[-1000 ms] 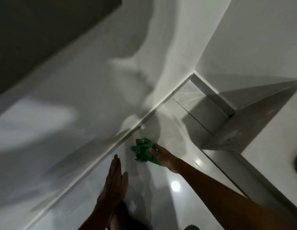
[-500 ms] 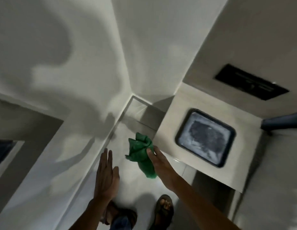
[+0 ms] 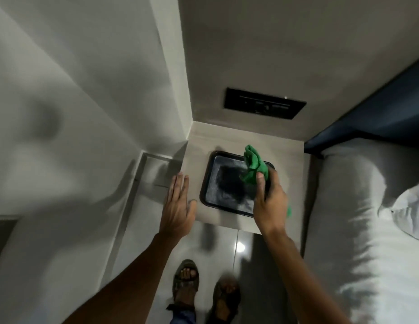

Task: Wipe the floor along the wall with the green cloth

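You stood in a narrow gap between the white wall [image 3: 75, 113] and the bed [image 3: 367, 230]; the glossy floor [image 3: 227, 249] lay well below your hands; to wipe it well you needed to crouch and press the cloth flat along the skirting. Your right hand [image 3: 270, 202] gripped the bunched green cloth [image 3: 254, 166] above the table [image 3: 290, 164] and its dark tray [image 3: 227, 185]; your left hand [image 3: 178, 202] was open, fingers spread.

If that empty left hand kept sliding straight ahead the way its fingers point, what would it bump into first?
Probably the wall. The open left hand points along the left edge of the bedside table, with nothing between its fingertips and the corner, though the hand's height above the table is unclear.
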The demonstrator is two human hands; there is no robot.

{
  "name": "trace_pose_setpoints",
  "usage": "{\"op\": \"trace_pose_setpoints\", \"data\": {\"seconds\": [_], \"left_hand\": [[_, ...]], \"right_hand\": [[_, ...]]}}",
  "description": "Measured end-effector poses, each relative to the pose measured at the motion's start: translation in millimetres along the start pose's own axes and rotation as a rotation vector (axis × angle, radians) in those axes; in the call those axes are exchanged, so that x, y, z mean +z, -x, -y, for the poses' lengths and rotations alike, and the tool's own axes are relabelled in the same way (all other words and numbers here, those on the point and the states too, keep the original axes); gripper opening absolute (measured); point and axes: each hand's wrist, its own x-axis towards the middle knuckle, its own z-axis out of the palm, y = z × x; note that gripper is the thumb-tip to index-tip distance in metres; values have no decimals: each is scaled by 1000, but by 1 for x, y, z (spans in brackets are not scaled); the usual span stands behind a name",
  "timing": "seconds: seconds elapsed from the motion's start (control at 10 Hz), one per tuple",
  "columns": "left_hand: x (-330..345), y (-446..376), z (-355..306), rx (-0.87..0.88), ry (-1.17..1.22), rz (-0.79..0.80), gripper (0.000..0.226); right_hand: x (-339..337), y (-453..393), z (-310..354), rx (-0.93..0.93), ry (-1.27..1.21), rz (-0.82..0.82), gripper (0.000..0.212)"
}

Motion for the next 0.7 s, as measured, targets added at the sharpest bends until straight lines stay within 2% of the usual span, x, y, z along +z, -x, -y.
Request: {"op": "trace_pose_setpoints", "data": {"seconds": [0.1, 0.2, 0.3, 0.4, 0.5, 0.6, 0.7], "left_hand": [[26, -17, 14, 97, -87, 66, 72], [45, -25, 42, 106, -150, 103, 71], [56, -25, 72, 172, -274, 124, 79], [59, -25, 78, 235, -353, 93, 85], [64, -24, 79, 188, -380, 120, 87], [49, -27, 70, 191, -386, 203, 86], [29, -34, 45, 246, -310, 190, 87]], "right_hand": [[33, -10, -30, -10, 214, -10, 46], [75, -3, -60, 32, 409, 326, 63], [106, 14, -98, -52, 551, 402, 78], [113, 18, -111, -59, 551, 320, 67], [110, 16, -112, -47, 557, 349, 60], [97, 13, -99, -14, 482, 389, 61], [72, 5, -75, 2, 428, 349, 63]]}}
